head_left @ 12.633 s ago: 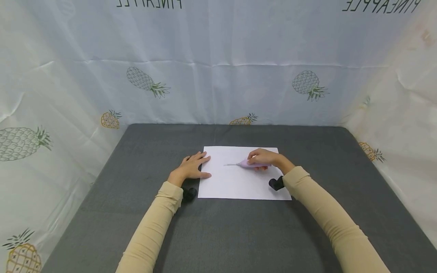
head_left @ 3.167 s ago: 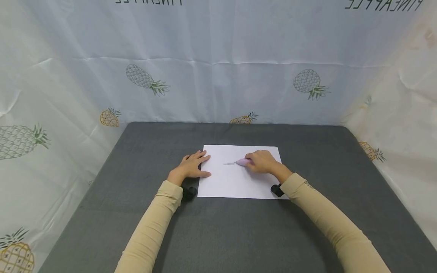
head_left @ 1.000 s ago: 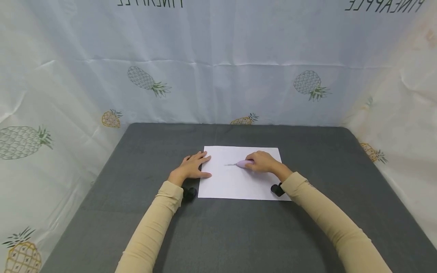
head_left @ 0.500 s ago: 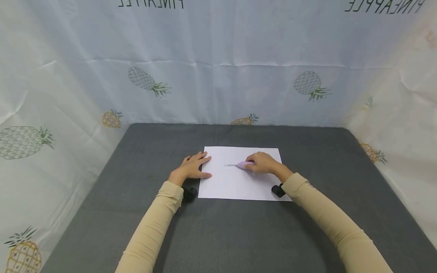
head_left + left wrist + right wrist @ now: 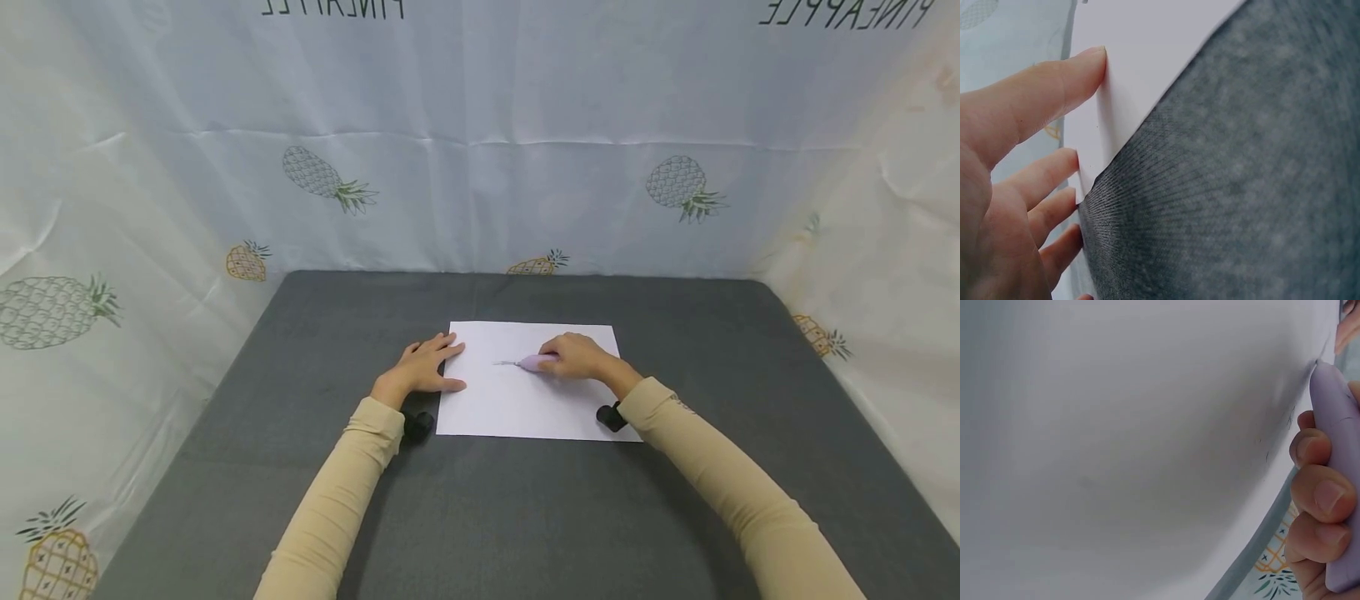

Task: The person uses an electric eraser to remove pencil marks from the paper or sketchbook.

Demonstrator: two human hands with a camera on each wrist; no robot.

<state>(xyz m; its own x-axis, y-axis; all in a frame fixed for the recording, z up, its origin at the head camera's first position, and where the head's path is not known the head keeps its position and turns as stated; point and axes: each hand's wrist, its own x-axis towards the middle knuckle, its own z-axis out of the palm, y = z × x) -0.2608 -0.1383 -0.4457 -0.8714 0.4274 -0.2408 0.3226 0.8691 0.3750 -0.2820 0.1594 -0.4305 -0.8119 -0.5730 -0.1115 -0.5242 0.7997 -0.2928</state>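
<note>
A white sheet of paper (image 5: 487, 408) lies on the grey cloth-covered table. My left hand (image 5: 422, 367) rests at its left edge, fingers spread, with the thumb (image 5: 1079, 78) on the sheet. My right hand (image 5: 577, 357) grips a thick lilac pen-shaped tool (image 5: 536, 362), with fingers curled round its body (image 5: 1341, 431). The tool's narrow tip points left and meets the paper at the right end of some thin dark lines (image 5: 504, 363). Small dark marks (image 5: 1291, 417) show on the paper beside the tool in the right wrist view. Part of the tool is hidden in the palm.
Black wrist-worn devices sit by the left wrist (image 5: 418, 427) and the right wrist (image 5: 611, 417). Grey tabletop (image 5: 510, 517) surrounds the sheet. A white curtain (image 5: 480, 192) printed with pineapples hangs behind and along both sides.
Since the oldest frame, the right hand has changed from a looser grip to a fuller one farther forward on the tool. In the last second, both hands stay almost in place.
</note>
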